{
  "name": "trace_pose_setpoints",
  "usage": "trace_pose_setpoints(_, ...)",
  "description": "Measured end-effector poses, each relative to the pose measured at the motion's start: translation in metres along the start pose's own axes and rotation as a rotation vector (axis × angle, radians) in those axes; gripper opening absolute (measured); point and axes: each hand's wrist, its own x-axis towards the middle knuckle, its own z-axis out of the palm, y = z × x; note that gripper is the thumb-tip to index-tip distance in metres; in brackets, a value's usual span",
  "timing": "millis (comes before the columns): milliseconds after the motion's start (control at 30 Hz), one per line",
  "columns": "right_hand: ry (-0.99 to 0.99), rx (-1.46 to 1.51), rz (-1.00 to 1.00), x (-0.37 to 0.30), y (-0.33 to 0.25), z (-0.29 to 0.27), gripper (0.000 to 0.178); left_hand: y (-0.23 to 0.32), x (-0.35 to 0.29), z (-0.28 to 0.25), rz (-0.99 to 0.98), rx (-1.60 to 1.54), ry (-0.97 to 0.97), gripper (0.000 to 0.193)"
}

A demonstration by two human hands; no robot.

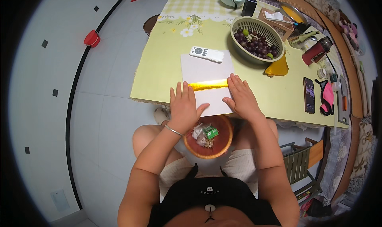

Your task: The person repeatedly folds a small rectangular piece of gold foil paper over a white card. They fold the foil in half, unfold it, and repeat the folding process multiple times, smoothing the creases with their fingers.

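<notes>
A narrow strip of shiny gold foil paper (208, 85) lies crosswise on a white sheet (217, 101) at the table's near edge. My left hand (185, 104) rests flat over the strip's left end, fingers stretched out and thumb spread toward the middle. Over the right end lies my right hand (241, 97), its fingers also extended and its thumb apart. Both palms face down on the sheet, and neither hand grasps anything. A white remote control (207, 54) sits on the sheet's far part.
Beyond the sheet stands a basket (234, 38) of grapes, with folded gold paper (278, 68) beside it. A phone (308, 95), a pink-and-black item (327, 96) and a dark red flask (317, 51) are at the right. Below the table edge is a waste bin (228, 141).
</notes>
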Motion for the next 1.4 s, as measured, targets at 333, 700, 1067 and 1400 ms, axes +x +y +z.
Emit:
trace_pose_setpoints(333,0.238,0.061,-0.151,0.027,-0.008,-0.003,0.044,-0.014,0.048,-0.016,0.081,0.089,-0.063,0.009)
trace_pose_setpoints(700,0.240,0.038,-0.152,0.041,-0.016,-0.003,0.030,-0.024,0.055,-0.027,0.096,-0.044,-0.069,0.010)
trace_pose_setpoints(1067,0.302,0.151,-0.334,0.046,-0.020,-0.003,0.024,-0.027,0.052,-0.016,0.148,0.043,-0.020,0.006)
trace_pose_setpoints(1400,0.398,0.157,-0.238,0.050,-0.021,0.004,0.015,-0.034,0.059,-0.019,0.187,-0.159,0.102,0.010)
